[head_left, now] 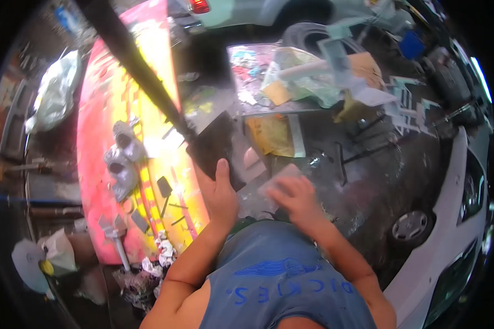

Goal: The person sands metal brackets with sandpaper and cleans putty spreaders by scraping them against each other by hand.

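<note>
A long dark strip-like part runs from the top left down to a wider, flat dark end. My left hand is closed around the edge of that end, thumb up. My right hand is blurred, its fingers bent over a pale flat piece whose material I cannot make out. It is just right of the dark part's wide end. A grey flat sheet with a pinkish rounded piece on it shows behind the part.
At left, a red and yellow panel bears grey cups, putty spreaders and crumpled paper. A low table holds papers and plastic sheeting. A yellow paper bag is in front. A light car stands at right, another vehicle behind.
</note>
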Demonstrator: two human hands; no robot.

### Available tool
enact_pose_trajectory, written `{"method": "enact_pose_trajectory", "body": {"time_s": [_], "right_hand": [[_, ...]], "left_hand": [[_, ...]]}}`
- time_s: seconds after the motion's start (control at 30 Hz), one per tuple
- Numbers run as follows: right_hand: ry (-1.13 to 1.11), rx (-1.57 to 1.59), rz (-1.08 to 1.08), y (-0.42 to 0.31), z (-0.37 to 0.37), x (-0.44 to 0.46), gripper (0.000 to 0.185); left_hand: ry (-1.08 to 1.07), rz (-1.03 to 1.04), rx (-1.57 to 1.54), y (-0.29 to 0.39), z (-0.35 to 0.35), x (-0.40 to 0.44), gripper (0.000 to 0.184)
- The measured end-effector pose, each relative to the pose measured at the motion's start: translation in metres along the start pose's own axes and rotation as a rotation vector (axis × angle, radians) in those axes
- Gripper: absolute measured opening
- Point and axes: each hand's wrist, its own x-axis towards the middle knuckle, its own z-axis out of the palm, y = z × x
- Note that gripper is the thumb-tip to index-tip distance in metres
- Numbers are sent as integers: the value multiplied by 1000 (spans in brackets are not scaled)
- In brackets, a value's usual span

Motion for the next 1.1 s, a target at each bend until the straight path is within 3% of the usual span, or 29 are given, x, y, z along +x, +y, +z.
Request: {"method": "enact_pose_trajectory", "body": {"time_s": [0.03,0.07,0.13,0.27,0.3,0.4,0.53,0.67,0.77,0.87,0.97,1.1], "right_hand": [[67,185,24,18,12,-5,50],[130,324,111,25,10,-8,54],[232,506,255,30,-4,-14,59],[415,967,561,34,-1,-31,59],[388,978,546,35,0,-32,59],[327,968,518,34,3,-33,59],[318,950,491,31,10,-28,60],[297,922,457,26,8,-18,60],[289,875,419,25,8,-12,59],[273,902,434,22,8,-11,58],[292,875,401,23,12,-12,58],[304,874,391,19,11,-10,58]], "left_hand": [[44,-35,-53,-5,-9,4,43],[191,-247,-325,-16,-20,4,42],[173,-443,-465,-67,-76,4,37],[254,-686,-167,-166,-186,-13,29],[246,-721,-64,-175,-202,-13,27],[503,-732,-91,-197,-232,-15,32],[571,-690,-225,-235,-280,-8,28],[455,-743,-46,-251,-293,2,32],[514,-704,-77,-254,-287,7,21],[484,-703,37,-255,-292,7,41],[641,-610,-183,-242,-280,12,40],[720,-599,-220,-237,-279,13,39]]}}
